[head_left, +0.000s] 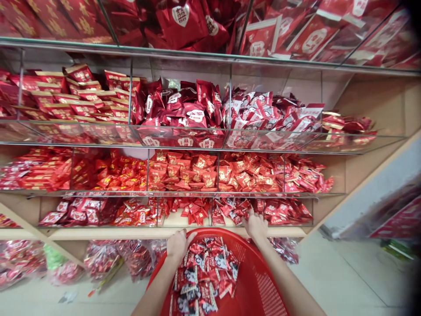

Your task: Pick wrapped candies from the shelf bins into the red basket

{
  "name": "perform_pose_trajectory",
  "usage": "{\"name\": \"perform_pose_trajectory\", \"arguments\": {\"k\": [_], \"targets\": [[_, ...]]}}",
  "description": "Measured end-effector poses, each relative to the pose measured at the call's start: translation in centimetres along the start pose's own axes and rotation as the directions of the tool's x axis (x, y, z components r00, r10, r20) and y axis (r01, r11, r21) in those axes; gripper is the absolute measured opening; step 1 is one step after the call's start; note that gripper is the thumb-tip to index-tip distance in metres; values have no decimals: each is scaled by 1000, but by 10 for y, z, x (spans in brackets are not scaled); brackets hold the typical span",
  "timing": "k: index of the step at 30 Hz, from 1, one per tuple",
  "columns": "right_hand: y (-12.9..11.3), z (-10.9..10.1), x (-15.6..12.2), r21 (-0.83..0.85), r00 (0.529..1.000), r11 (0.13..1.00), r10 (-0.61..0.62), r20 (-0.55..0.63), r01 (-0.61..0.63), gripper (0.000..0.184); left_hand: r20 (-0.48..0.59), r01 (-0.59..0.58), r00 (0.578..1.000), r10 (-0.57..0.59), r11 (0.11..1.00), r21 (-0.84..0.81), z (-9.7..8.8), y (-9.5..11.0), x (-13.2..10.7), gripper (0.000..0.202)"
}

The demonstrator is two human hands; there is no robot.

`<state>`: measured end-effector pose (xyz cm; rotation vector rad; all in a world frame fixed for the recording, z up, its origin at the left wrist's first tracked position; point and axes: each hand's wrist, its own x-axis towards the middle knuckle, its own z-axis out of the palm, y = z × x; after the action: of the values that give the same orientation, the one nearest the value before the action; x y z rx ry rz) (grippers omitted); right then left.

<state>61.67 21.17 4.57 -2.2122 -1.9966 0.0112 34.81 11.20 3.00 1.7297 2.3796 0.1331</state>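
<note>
A red plastic basket [226, 234] stands low in front of me, holding a heap of small red, white and dark printed packets [206, 274]. My left hand [177, 245] is closed on its upper left rim, the thumb toward the inside. Beyond the right side of the rim, my right hand [256, 226] reaches to the front of the bottom shelf. Its fingers look apart and slightly bent, at the small red and white packets [230, 208] there; some fingertips are hard to make out, and I see no packet held in them.
Tiered wooden shelves [112, 233] with clear dividers carry red packets in several compartments. A glass shelf edge [184, 53] runs overhead. Filled clear bags [101, 259] lie beneath the bottom shelf. Pale floor tiles [348, 276] and a grey wall [371, 184] are at right.
</note>
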Motion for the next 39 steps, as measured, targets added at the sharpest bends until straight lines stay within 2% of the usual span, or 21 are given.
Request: {"name": "perform_pose_trajectory", "arguments": {"k": [6, 12, 18, 24, 28, 30, 33, 36, 39], "targets": [[-5, 2, 8, 0, 991, 998, 66, 120, -67, 40, -21, -12, 1000, 13, 1000, 19, 3, -1, 0, 65], [-2, 8, 12, 12, 993, 995, 98, 73, -99, 44, 7, 26, 1000, -27, 999, 25, 1, 3, -2, 66], [-5, 3, 13, 26, 980, 991, 124, 153, -130, 40, 1, 15, 1000, -15, 1000, 12, 4, 1, -2, 66], [4, -11, -2, 151, 998, 986, 67, 22, -70, 41, -44, -17, 999, 17, 1000, 14, 10, -1, 1, 65], [4, -21, -35, 328, 996, 941, -63, -63, 80, 44, -30, -17, 999, 17, 1000, 10, 9, 0, 1, 65], [1, -17, -54, 438, 990, 890, -140, 3, 125, 44, -14, -10, 1000, 10, 1000, 10, 7, 0, 0, 66], [-3, 1, -77, 532, 957, 842, -219, 189, 88, 42, -7, -6, 1000, 6, 1000, 8, 6, 2, -1, 66], [-1, 22, -85, 488, 921, 871, -231, 315, 52, 42, -21, -22, 1000, 23, 1000, 3, 6, 2, -1, 66], [6, 38, -83, 438, 900, 898, -229, 371, 48, 46, -37, -33, 999, 33, 999, 8, 7, 2, 0, 65]]}}
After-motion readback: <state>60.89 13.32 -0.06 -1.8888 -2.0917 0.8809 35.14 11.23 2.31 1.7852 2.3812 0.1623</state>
